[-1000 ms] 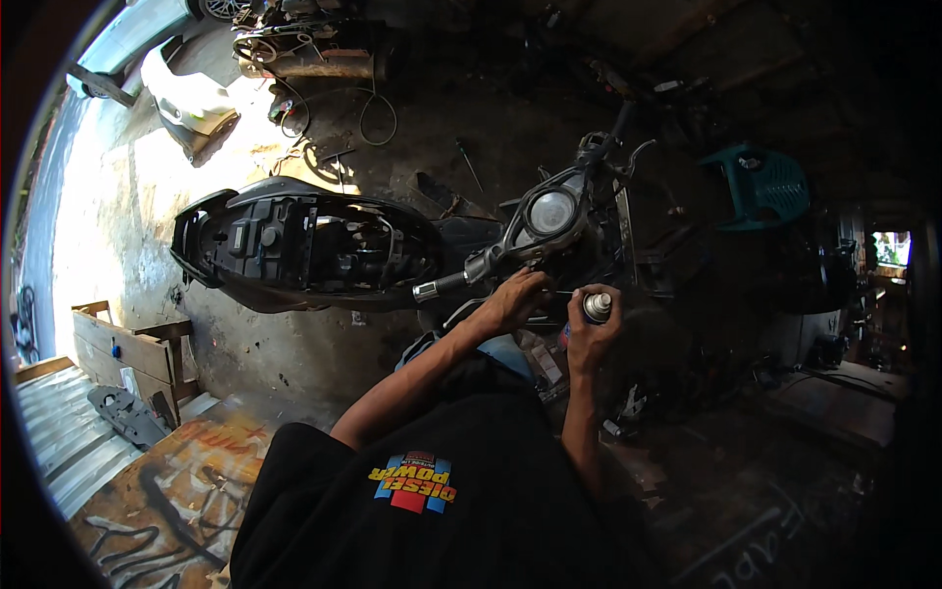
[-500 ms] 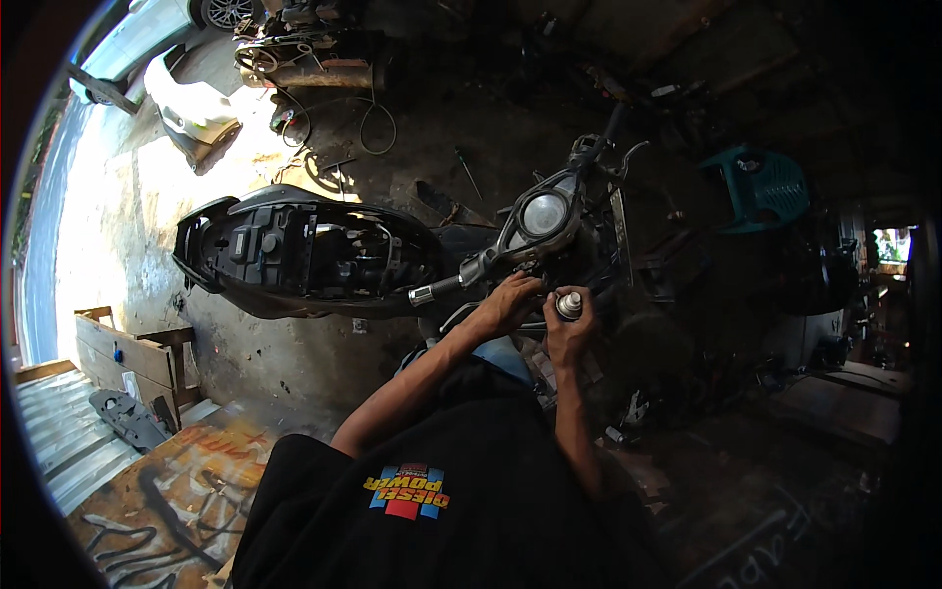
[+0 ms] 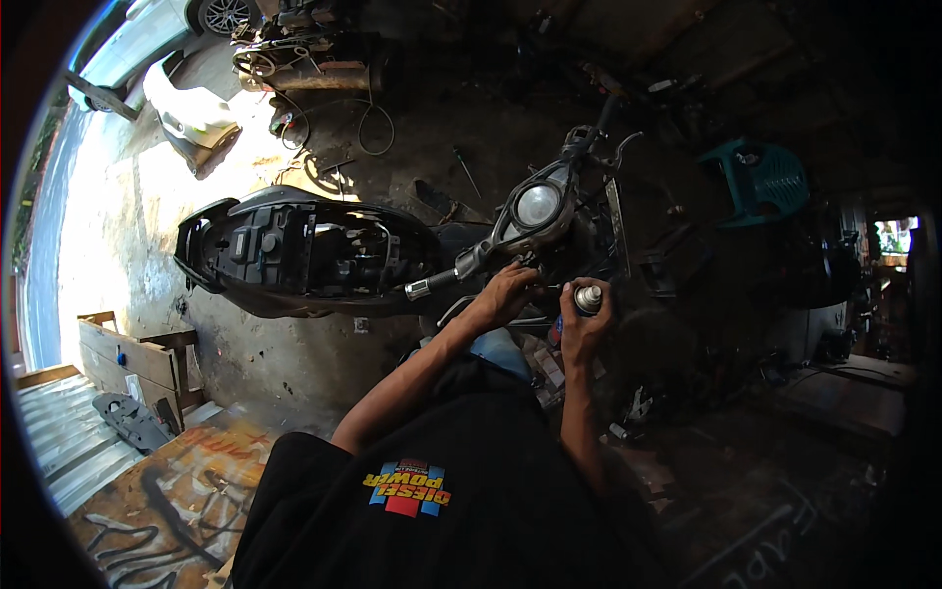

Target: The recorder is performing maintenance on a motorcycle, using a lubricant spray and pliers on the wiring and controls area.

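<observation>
A partly stripped black scooter lies crosswise ahead of me, its open seat bay (image 3: 260, 250) to the left and its round headlamp (image 3: 538, 204) in the handlebar assembly at centre. My left hand (image 3: 505, 294) reaches just below the headlamp beside the grip (image 3: 432, 283), fingers bent on a small part I cannot make out. My right hand (image 3: 587, 329) is closed around an upright spray can (image 3: 589, 300) with a metallic top, held a little right of my left hand.
A pale bumper (image 3: 182, 118) and a car (image 3: 147, 29) are at the upper left. An engine rig with hoses (image 3: 309, 74) is at the back, a teal panel (image 3: 760, 182) at right. A wooden crate (image 3: 128, 353) and graffiti-covered board (image 3: 167, 491) sit lower left.
My right hand with the can moved left toward my left hand, then back to the right. My left hand stays below the headlamp. The view has shifted slightly.
</observation>
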A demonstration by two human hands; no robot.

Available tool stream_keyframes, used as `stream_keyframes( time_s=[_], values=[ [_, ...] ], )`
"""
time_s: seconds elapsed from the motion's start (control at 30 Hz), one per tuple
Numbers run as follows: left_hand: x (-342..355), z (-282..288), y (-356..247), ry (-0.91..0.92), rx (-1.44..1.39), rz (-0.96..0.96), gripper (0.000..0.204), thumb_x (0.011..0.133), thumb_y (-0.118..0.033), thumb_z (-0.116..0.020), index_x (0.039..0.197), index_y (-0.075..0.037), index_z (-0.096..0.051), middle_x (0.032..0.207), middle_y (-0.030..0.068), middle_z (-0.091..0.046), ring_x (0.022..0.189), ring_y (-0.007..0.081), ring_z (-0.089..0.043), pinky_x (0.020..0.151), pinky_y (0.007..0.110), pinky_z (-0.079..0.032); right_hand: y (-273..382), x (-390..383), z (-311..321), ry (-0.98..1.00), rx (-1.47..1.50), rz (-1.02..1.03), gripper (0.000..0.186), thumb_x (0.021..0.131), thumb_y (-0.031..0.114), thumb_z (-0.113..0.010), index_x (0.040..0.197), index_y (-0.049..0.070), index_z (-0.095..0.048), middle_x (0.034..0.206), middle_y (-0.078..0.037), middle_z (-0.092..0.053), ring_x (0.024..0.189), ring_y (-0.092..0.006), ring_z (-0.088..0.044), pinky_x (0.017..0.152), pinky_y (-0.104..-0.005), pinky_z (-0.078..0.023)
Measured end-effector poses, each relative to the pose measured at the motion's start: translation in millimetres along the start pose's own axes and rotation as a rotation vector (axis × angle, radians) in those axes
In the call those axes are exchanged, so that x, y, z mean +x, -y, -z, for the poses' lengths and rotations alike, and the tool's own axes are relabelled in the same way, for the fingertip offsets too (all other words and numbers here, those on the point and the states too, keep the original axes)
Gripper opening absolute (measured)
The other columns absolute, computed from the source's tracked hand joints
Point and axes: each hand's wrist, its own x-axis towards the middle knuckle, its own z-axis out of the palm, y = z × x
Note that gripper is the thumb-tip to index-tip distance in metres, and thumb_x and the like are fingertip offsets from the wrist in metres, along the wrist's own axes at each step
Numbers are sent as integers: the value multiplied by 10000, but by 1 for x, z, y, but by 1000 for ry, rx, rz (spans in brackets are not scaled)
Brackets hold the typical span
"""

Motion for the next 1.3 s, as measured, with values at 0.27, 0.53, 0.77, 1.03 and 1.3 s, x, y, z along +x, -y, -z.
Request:
stream_keyframes(
  time_s=[0.27, 0.53, 0.77, 1.03, 1.3],
  values=[
    [0, 2, -1, -10, 81, -37, 118, 911, -112, -672, 983, -23, -644, 919, 157, -677, 903, 378, -632, 848, 446, -483, -2, -6, -7, 74, -49, -49, 137, 881, 21, -742, 967, 41, -637, 897, -23, -659, 817, -103, -630, 744, -275, -533],
    [-1, 4, -3, 17, 38, -2, 132, 912, -124, -679, 993, -21, -664, 913, 151, -691, 923, 369, -641, 867, 445, -482, -12, -7, -9, 123, -118, -39, 141, 882, 24, -738, 968, 41, -628, 871, -35, -662, 805, -116, -640, 741, -288, -540],
    [0, 3, -2, 26, 105, 5, 158, 927, -142, -678, 1022, -16, -677, 926, 155, -704, 983, 375, -656, 911, 449, -479, 5, -5, 4, -34, 17, -18, 133, 894, 25, -735, 972, 47, -629, 886, -13, -651, 797, -90, -619, 740, -261, -530],
    [1, 7, 1, 64, 82, -5, 185, 927, -150, -684, 1042, -6, -673, 965, 174, -702, 994, 377, -657, 934, 450, -472, 11, 0, 9, -125, 13, -20, 111, 900, 26, -723, 953, 44, -627, 884, -6, -643, 803, -96, -614, 754, -265, -527],
    [-2, 7, 1, 65, 70, -13, 169, 925, -112, -677, 1042, 10, -674, 988, 189, -705, 1006, 379, -656, 933, 439, -485, -15, -16, -10, 104, -56, -67, 160, 857, 40, -751, 972, 43, -640, 881, -37, -673, 815, -111, -651, 743, -294, -538]
  ],
)
